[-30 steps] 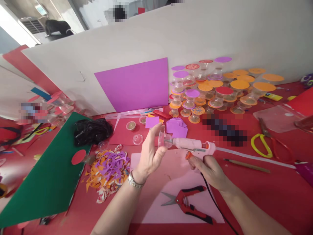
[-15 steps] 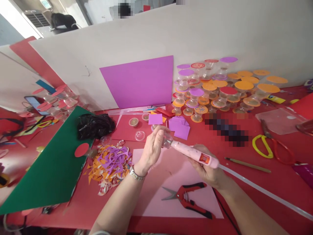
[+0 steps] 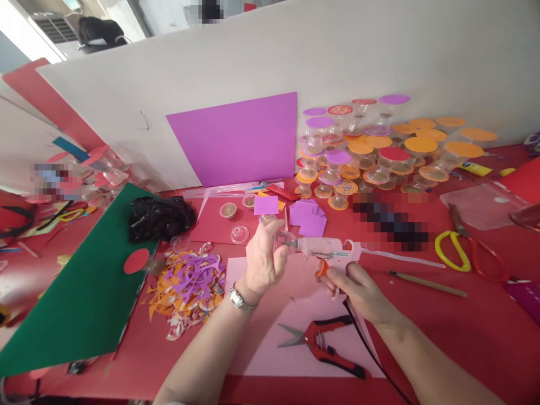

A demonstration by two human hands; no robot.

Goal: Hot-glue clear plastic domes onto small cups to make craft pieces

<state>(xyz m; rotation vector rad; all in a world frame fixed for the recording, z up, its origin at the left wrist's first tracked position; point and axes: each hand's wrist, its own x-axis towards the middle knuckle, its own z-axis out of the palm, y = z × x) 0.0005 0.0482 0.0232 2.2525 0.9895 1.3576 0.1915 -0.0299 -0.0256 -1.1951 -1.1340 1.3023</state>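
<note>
My right hand (image 3: 358, 287) grips a pink hot glue gun (image 3: 323, 247) by its handle, a finger at the orange trigger. A clear glue stick (image 3: 400, 257) sticks out of its back. The metal nozzle points left, at a small clear plastic cup (image 3: 278, 241) in the fingers of my left hand (image 3: 264, 256). Fingers partly hide the cup, and I cannot tell if the nozzle touches it. Below lie red-handled snips (image 3: 314, 340), blades apart, on a pink sheet (image 3: 270, 337). Behind my left hand, a purple square (image 3: 266, 205) rests on a clear cup.
Hourglass-like cups with coloured discs (image 3: 379, 157) crowd the back right. Paper scraps (image 3: 189, 281), a black plastic bag (image 3: 160, 218) and a green board (image 3: 84, 298) lie left. Purple squares (image 3: 307, 216), a brown stick (image 3: 428, 284) and yellow-and-red-handled scissors (image 3: 453, 250) lie right. A purple sheet (image 3: 240, 140) leans behind.
The glue gun has rolled in my right hand, so its side, trigger and handle now show. Its glue stick points more level. My left hand has turned slightly with the cup.
</note>
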